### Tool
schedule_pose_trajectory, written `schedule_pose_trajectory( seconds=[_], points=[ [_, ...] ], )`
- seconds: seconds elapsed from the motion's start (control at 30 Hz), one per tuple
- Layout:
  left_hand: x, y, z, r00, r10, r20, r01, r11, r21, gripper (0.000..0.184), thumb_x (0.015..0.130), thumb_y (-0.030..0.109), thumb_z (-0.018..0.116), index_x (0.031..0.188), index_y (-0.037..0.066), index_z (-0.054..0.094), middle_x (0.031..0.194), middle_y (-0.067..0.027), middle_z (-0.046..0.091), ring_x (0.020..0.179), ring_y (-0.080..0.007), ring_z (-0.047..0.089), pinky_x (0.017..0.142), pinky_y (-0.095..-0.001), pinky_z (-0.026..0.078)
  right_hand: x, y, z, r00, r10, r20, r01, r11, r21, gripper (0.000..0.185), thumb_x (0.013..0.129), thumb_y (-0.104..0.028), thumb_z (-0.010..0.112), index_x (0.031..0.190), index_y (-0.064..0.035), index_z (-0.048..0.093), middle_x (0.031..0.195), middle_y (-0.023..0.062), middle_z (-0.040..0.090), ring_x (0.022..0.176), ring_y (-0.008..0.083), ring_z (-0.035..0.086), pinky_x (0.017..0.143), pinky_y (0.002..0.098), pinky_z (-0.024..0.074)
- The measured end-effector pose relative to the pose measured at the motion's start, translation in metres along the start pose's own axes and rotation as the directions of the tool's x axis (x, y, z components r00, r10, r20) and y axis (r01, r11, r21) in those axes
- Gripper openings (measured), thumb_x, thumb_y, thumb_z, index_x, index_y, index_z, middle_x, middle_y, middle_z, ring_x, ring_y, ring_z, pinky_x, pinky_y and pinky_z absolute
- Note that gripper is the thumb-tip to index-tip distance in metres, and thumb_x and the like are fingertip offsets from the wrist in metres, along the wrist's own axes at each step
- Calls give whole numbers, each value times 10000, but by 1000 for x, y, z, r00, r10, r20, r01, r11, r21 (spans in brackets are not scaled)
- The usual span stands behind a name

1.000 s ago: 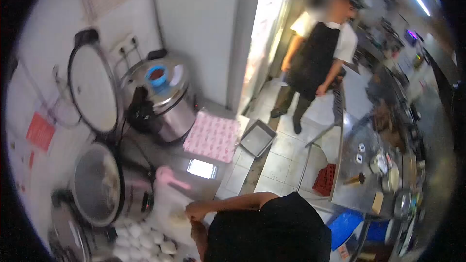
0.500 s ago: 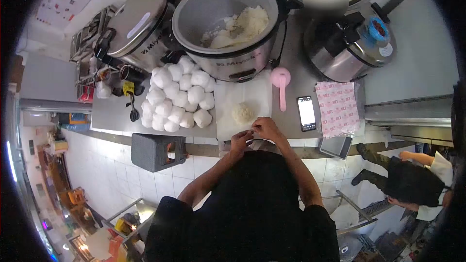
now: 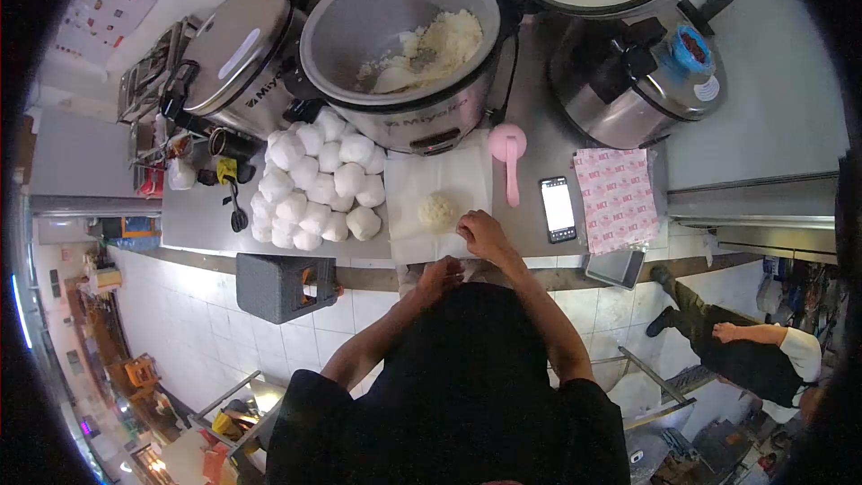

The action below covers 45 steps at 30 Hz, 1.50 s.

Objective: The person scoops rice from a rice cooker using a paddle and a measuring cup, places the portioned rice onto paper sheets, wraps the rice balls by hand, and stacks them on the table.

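Observation:
A round mound of cooked rice (image 3: 437, 213) sits on white paper sheets (image 3: 411, 175) at the counter's front edge. My right hand (image 3: 483, 236) is just right of the rice, over the paper's edge, its fingers bent and drawn together. Lower and closer to my body, my left hand (image 3: 440, 277) is at the counter's front edge with curled fingers; what either hand pinches, if anything, is too small to make out. To the left is a pile of white paper-wrapped balls (image 3: 319, 184). A pink scoop (image 3: 508, 142) lies right of the paper.
Behind the paper stands an open rice cooker (image 3: 435, 112) holding rice, with closed cookers (image 3: 235, 63) (image 3: 620, 81) either side. A phone (image 3: 558, 209) and pink printed wrappers (image 3: 617, 198) lie to the right. A grey stool (image 3: 283, 287) is below; a person (image 3: 745, 341) stands far right.
My hands, close together before, have separated: the right moved up beside the rice, the left stayed lower. The view shifted slightly. The other person at right changed posture.

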State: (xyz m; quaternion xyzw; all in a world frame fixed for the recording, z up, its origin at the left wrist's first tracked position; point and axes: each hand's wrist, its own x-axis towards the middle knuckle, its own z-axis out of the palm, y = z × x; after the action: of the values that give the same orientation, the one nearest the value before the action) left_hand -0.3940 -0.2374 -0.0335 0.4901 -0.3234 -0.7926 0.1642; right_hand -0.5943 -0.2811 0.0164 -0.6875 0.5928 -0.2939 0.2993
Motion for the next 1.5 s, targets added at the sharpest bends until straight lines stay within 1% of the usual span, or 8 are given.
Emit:
schedule_pose_trajectory(
  seconds=[0.17, 0.4, 0.63, 0.83, 1.17, 1.37, 1.47, 1.5],
  points=[
    [-11, 58, 2, 966, 58, -251, -49, 998, 44, 308, 868, 177, 578, 1105, -15, 611, 945, -144, 685, 898, -241, 656, 768, -364, 529, -7, -24, -16, 997, -76, -14, 73, 984, -165, 101, 724, -78, 651, 825, -82, 642, 950, 78, 592, 950, 303, 529, 830, 430, 436],
    [-14, 37, -45, 672, 730, 125, -258, 73, 963, 315, 759, 107, 614, 1061, 18, 607, 1027, -171, 579, 993, -385, 527, 877, -481, 428, -34, 10, -18, 973, -207, 105, 231, 900, -371, 303, 718, -123, 633, 1015, -119, 692, 1099, 68, 574, 1093, 277, 494, 925, 447, 392],
    [-25, 51, -42, 659, 721, -214, -183, 430, 884, 537, 724, 131, 712, 1217, 48, 515, 1250, -186, 514, 1214, -377, 445, 1012, -507, 342, -68, 9, -51, 984, -148, 98, 168, 955, -244, 283, 738, -131, 629, 1008, -119, 712, 1124, 72, 616, 1099, 281, 528, 991, 468, 385],
    [-32, 89, -44, 712, 663, 231, -494, 239, 836, 402, 692, 134, 767, 1080, 109, 663, 1210, -105, 604, 1246, -328, 472, 1022, -517, 335, -45, 30, -57, 990, -121, 71, 112, 987, 116, 258, 692, -60, 720, 947, -101, 736, 1050, 73, 665, 1027, 248, 581, 868, 367, 469],
    [-3, 59, -48, 776, 418, -473, -207, 877, 435, 205, 887, 229, 619, 976, 59, 691, 801, -103, 700, 763, -224, 675, 644, -356, 493, -16, 75, -18, 989, 143, -49, -119, 937, 329, 136, 836, -134, 694, 924, -32, 717, 725, 38, 646, 613, 103, 507, 554, 274, 400],
    [-9, 108, -28, 806, 279, -522, 84, 819, 568, 196, 863, 197, 607, 862, 9, 665, 922, -171, 662, 865, -367, 623, 751, -409, 480, -16, 88, 2, 949, 312, -40, -296, 928, 228, 187, 825, -183, 708, 929, -28, 714, 669, 68, 631, 594, 100, 509, 558, 292, 414],
    [-5, 88, -15, 343, 750, -566, -156, 639, 753, 191, 850, 215, 613, 925, 52, 680, 1042, -131, 669, 944, -335, 621, 789, -439, 480, -1, 48, -27, 855, 509, 101, -517, 816, 259, 170, 824, -168, 696, 919, -27, 716, 679, 81, 646, 609, 123, 567, 590, 286, 454],
    [-8, 87, -10, 601, 691, -402, -55, 538, 841, 244, 850, 240, 612, 1011, 62, 657, 1140, -128, 623, 1038, -327, 580, 854, -458, 455, -2, 57, -26, 881, 465, 87, -472, 854, 219, 167, 817, -157, 698, 921, -26, 715, 682, 84, 651, 617, 126, 582, 598, 283, 461]
  ],
)
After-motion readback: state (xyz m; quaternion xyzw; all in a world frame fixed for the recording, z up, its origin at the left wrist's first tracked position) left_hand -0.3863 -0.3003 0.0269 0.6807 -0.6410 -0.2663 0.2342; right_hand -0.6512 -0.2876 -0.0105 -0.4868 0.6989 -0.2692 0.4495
